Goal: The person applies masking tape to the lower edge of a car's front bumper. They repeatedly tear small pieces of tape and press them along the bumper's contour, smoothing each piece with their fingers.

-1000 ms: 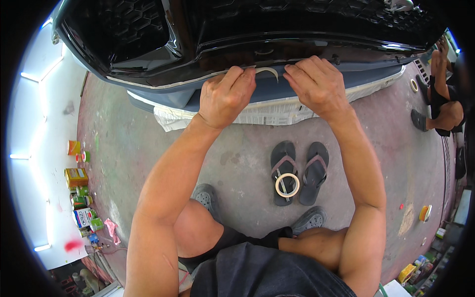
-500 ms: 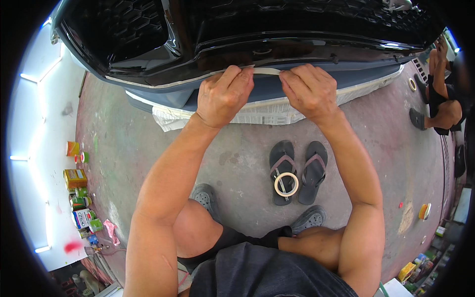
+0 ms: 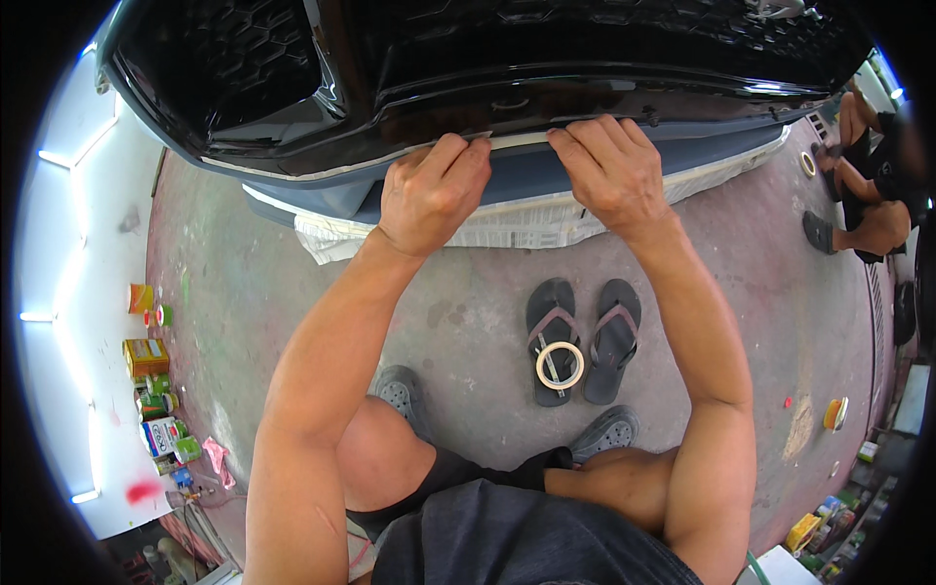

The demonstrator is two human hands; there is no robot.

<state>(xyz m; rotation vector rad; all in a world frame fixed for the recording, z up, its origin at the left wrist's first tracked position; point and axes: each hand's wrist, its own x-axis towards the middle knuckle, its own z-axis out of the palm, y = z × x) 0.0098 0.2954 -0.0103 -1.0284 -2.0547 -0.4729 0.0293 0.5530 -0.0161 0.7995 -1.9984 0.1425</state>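
Note:
A black car bumper (image 3: 458, 109) with a glossy surface spans the top, above a blue-grey lower section (image 3: 507, 180). Along the line between them runs a strip of pale masking tape (image 3: 520, 140). My left hand (image 3: 432, 190) has its fingers pinched together at the tape on the bumper's edge. To its right, my right hand (image 3: 616, 175) is closed at the other end of the short stretch showing between the hands, fingertips against the edge. The fingertips partly hide the tape. Left of my left hand, a pale tape line follows the same edge.
Printed masking paper (image 3: 526, 231) hangs below the lower section. A pair of flip-flops (image 3: 611, 341) lies on the floor, with a tape roll (image 3: 560, 366) on one. Paint cans (image 3: 146, 357) line the left wall. Another person (image 3: 882, 210) crouches at the right, near another tape roll (image 3: 808, 164).
The tape between my hands, slightly bowed before, now lies straighter against the bumper edge. My right hand has shifted slightly up. The other person's arm at right has lowered.

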